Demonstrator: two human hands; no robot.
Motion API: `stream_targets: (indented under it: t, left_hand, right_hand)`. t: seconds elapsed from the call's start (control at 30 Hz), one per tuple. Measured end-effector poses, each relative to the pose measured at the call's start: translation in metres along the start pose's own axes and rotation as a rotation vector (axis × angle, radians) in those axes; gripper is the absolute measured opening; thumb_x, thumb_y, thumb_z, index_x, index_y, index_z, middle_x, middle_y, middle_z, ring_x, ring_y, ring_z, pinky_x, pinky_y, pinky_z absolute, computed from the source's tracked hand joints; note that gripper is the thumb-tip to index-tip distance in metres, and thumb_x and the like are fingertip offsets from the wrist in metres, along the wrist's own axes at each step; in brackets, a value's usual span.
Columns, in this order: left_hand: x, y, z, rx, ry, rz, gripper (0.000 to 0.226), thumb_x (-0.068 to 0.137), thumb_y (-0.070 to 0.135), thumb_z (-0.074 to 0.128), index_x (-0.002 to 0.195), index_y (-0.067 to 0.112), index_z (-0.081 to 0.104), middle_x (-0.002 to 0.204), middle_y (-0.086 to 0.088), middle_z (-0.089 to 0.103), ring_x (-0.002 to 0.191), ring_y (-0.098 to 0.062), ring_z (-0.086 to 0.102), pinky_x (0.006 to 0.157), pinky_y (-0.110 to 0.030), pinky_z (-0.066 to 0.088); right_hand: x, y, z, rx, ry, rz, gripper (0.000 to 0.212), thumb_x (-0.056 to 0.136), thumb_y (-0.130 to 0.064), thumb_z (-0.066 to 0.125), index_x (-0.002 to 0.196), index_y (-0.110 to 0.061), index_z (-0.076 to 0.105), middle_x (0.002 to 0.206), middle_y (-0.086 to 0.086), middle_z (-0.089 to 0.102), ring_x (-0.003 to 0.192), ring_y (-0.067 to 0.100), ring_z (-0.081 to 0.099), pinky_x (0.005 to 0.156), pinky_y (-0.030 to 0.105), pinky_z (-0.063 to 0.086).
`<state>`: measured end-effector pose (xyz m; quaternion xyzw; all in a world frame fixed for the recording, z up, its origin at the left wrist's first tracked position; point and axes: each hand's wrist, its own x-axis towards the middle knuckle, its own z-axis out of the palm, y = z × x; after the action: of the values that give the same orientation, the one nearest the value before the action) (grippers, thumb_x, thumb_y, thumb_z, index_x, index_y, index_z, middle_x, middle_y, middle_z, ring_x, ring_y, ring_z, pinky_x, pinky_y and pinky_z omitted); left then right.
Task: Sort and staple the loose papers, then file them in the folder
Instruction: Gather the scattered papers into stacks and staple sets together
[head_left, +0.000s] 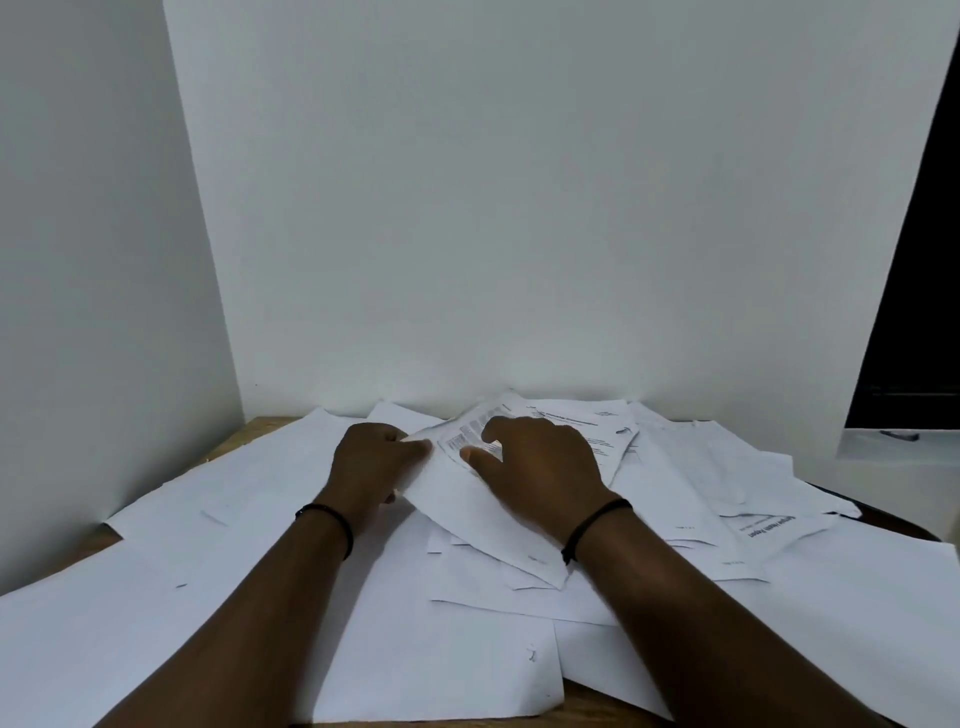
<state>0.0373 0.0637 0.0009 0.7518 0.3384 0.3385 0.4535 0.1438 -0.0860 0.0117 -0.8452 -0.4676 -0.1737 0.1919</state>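
Loose papers (467, 623) cover nearly the whole wooden tabletop (270, 422), overlapping at odd angles, most of them blank side up, so only a few printed faces show. No stapler and no folder can be seen anywhere in view; they may lie under the sheets or outside the frame.

The left hand (371, 467) is closed in a pinch on the upper corner of a curled white sheet (467, 499), lifting that edge off the heap so the sheet bows upward between the two hands. This looks like a way to peel one page free without dragging its neighbours along. The right hand (535, 467) lies with fingers loosely spread on top of a printed page (467, 431) at the back of the pile, its thumb against the raised sheet; it grips nothing outright and seems to steady the stack and keep the text visible for reading. A second printed page (587, 431) sits just beside it, toward the wall (519, 208).

Judging by the disorder, sorting has barely begun: the pages probably need turning face up and grouping before any stapling.
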Motion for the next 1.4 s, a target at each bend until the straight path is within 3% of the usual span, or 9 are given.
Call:
stream_targets:
  t: [0.13, 0.23, 0.37, 0.5, 0.6, 0.7, 0.9, 1.17, 1.4]
  left_hand:
    - [-0.02, 0.025, 0.009, -0.017, -0.331, -0.082, 0.013, 0.091, 0.004, 0.053, 0.08, -0.001, 0.058, 0.064, -0.019, 0.06, 0.048, -0.025, 0.057, 0.048, -0.025, 0.04]
    - [-0.03, 0.033, 0.011, -0.023, -0.576, -0.064, 0.027, 0.097, 0.013, 0.053, 0.077, -0.003, 0.062, 0.06, -0.017, 0.065, 0.052, -0.029, 0.054, 0.048, -0.027, 0.04]
    - [-0.017, 0.019, 0.011, 0.076, -0.327, -0.001, 0.038, 0.098, 0.034, 0.059, 0.083, 0.002, 0.073, 0.062, -0.005, 0.066, 0.049, -0.017, 0.047, 0.043, -0.021, 0.032]
    - [0.0, -0.007, 0.009, 0.159, -0.123, -0.036, 0.031, 0.094, 0.028, 0.065, 0.08, 0.0, 0.069, 0.067, -0.005, 0.068, 0.053, -0.022, 0.057, 0.05, -0.023, 0.041]
    - [0.007, -0.016, 0.007, 0.611, 0.012, 0.048, 0.022, 0.092, 0.035, 0.063, 0.092, 0.014, 0.069, 0.097, -0.005, 0.069, 0.095, -0.03, 0.064, 0.078, -0.031, 0.046]
    - [0.009, -0.022, -0.001, 0.893, 0.159, -0.049, 0.047, 0.089, 0.052, 0.061, 0.119, 0.016, 0.059, 0.124, -0.011, 0.057, 0.119, -0.034, 0.051, 0.095, -0.037, 0.04]
    - [0.016, -0.029, -0.01, 0.875, 0.067, -0.192, 0.061, 0.075, 0.064, 0.071, 0.113, 0.018, 0.058, 0.122, -0.009, 0.06, 0.118, -0.034, 0.053, 0.096, -0.039, 0.038]
    - [0.025, -0.021, -0.027, 0.963, -0.096, -0.092, 0.069, 0.074, 0.087, 0.049, 0.076, 0.019, 0.061, 0.089, 0.007, 0.066, 0.092, -0.02, 0.059, 0.09, -0.044, 0.031]
    - [0.013, -0.007, -0.046, 0.924, -0.291, 0.031, 0.039, 0.065, 0.057, 0.084, 0.075, 0.025, 0.065, 0.087, 0.01, 0.066, 0.088, -0.013, 0.058, 0.082, -0.037, 0.027]
  right_hand:
    - [-0.001, 0.001, 0.001, -0.163, -0.06, 0.13, 0.042, 0.102, -0.052, 0.034, 0.12, -0.021, 0.057, 0.115, 0.003, 0.067, 0.107, 0.028, 0.062, 0.094, 0.042, 0.036]
    - [-0.002, 0.008, 0.003, -0.18, -0.21, 0.276, 0.05, 0.102, -0.054, 0.03, 0.13, -0.019, 0.053, 0.126, 0.008, 0.064, 0.117, 0.03, 0.058, 0.106, 0.054, 0.033]
    - [0.002, 0.025, 0.012, -0.091, -0.344, 0.341, 0.056, 0.099, -0.06, 0.029, 0.137, -0.023, 0.046, 0.139, 0.007, 0.054, 0.127, 0.032, 0.048, 0.106, 0.054, 0.032]
    - [0.005, 0.035, 0.026, -0.044, -0.38, 0.234, 0.042, 0.103, -0.045, 0.032, 0.136, -0.022, 0.044, 0.142, 0.004, 0.047, 0.135, 0.03, 0.037, 0.109, 0.056, 0.026]
    - [0.007, 0.038, 0.03, -0.054, -0.348, 0.205, 0.037, 0.103, -0.039, 0.032, 0.133, -0.021, 0.045, 0.14, 0.004, 0.048, 0.136, 0.03, 0.036, 0.111, 0.056, 0.023]
    - [0.007, 0.038, 0.032, -0.107, -0.306, 0.175, 0.041, 0.104, -0.035, 0.033, 0.141, -0.019, 0.04, 0.151, 0.007, 0.039, 0.147, 0.033, 0.021, 0.116, 0.059, 0.015]
    - [0.007, 0.025, 0.027, -0.185, -0.084, -0.001, 0.04, 0.103, -0.034, 0.038, 0.14, -0.021, 0.044, 0.146, 0.006, 0.044, 0.146, 0.031, 0.024, 0.114, 0.049, 0.019]
    - [0.001, 0.008, 0.023, -0.123, -0.138, -0.112, 0.035, 0.1, -0.05, 0.042, 0.119, -0.026, 0.06, 0.117, 0.001, 0.065, 0.114, 0.027, 0.056, 0.092, 0.038, 0.037]
    - [-0.001, 0.009, 0.023, -0.115, -0.107, -0.12, 0.035, 0.101, -0.048, 0.041, 0.122, -0.025, 0.058, 0.118, 0.002, 0.064, 0.113, 0.029, 0.056, 0.091, 0.038, 0.037]
